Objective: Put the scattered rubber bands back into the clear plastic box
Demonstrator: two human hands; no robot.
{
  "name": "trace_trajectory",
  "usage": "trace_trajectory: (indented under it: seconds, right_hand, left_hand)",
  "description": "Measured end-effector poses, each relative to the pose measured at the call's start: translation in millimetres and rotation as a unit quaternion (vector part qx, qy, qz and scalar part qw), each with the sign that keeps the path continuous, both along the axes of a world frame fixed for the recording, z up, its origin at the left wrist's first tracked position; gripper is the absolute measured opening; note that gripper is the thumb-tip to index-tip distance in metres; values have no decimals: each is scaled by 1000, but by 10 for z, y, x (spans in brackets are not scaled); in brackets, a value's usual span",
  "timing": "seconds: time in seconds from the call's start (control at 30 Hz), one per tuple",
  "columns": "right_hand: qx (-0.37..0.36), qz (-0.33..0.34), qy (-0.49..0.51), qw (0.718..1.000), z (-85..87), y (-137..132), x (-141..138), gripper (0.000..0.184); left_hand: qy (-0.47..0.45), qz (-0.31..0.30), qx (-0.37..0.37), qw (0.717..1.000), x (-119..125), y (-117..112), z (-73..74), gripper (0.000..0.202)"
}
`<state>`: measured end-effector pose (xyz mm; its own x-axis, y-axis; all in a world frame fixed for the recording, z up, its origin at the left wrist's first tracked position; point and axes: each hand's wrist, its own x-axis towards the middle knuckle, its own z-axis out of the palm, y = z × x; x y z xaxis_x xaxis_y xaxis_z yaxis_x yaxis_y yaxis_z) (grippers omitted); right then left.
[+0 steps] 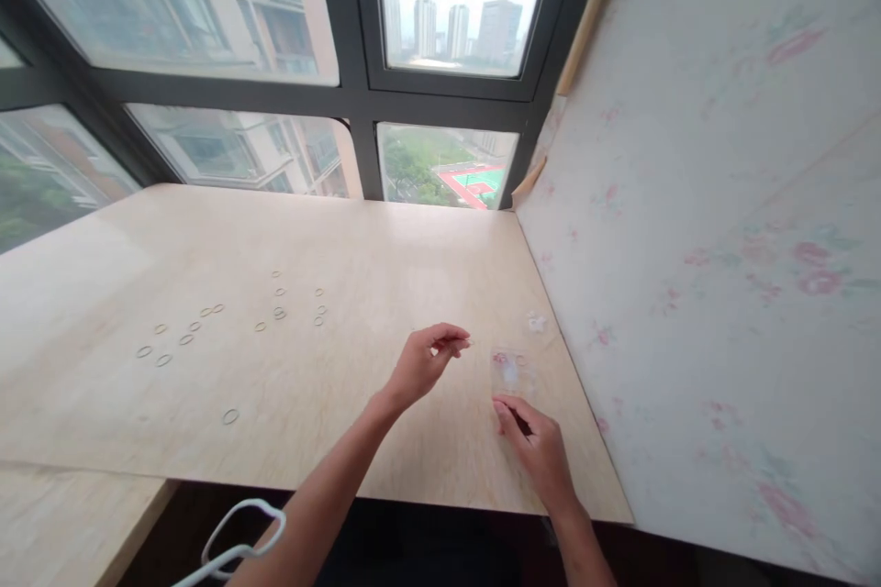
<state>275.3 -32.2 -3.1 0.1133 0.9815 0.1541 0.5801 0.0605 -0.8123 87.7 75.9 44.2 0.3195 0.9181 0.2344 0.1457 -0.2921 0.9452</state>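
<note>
My left hand (428, 364) hovers over the pale wooden table (385, 266), thumb and fingers pinched on a small thin ring (465, 345). My right hand (539, 451) rests near the table's front edge, fingers closed on the lower end of a small clear plastic bag (512, 373) that lies flat on the table. Pinkish bits show inside the bag. Several loose thin rings (206, 321) lie scattered across the table's left half, and one ring (230, 416) lies alone nearer the front.
A small clear crumpled scrap (536, 322) lies by the floral-papered wall (722, 248) on the right. Windows (358, 101) run along the far edge. A white wire loop (240, 541) hangs below the front edge, beside a second table (61, 523) at the lower left.
</note>
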Motion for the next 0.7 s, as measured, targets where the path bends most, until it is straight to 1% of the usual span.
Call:
trace_trajectory:
  seconds: [0.1,0.2,0.3,0.4,0.47,0.53,0.6,0.7]
  right_hand:
    - [0,5,-1,1000,7,-3,2,34]
    - [2,12,-3,1000,14,0,4,31]
    - [7,13,-12,1000,17,5,4,29]
    - [11,14,-15,1000,17,3,4,28]
    - [12,13,-16,1000,21,-2,4,27]
    - [14,11,-17,1000,29,-8,3,27]
    - [16,10,-14,1000,42,-12,3,27]
    - [17,13,-6,1000,52,-15,4,28]
  left_hand:
    - [78,-33,67,994,354,46,-45,12]
    - [144,-69,112,981,608,114,-93,16]
    - [193,-84,124,970,778,173,-148,17]
    - [211,-93,125,965,852,200,-204,17]
    - [202,-87,119,968,828,204,-234,17]
    - [187,-66,106,974,731,202,-254,17]
    - [173,-33,94,980,562,193,-268,17]
    - [164,21,83,983,213,157,-298,17]
